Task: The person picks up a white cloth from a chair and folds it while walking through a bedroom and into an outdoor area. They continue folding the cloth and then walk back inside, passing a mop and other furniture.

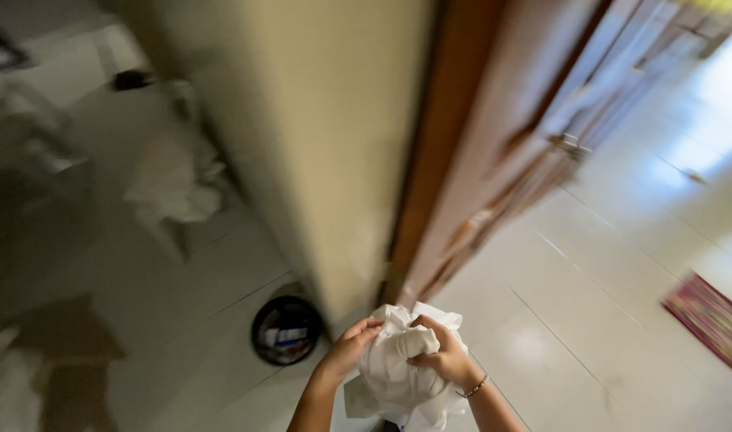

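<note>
Both my hands grip a bunched white cloth bundle (398, 376) low in the middle of the head view. My left hand (351, 346) pinches its upper left side with curled fingers. On the upper right my right hand (439, 352) clasps the cloth; a thin bracelet shows on that wrist. The bundle hangs above a pale tiled floor, just in front of a cream wall corner (326, 144).
A round black bin (286, 330) with scraps inside stands on the floor left of my hands. A brown wooden door (494, 144) with a metal handle runs to the right. A red patterned rug (711, 320) lies at far right. Blurred white cloth heaps lie at left (174, 184).
</note>
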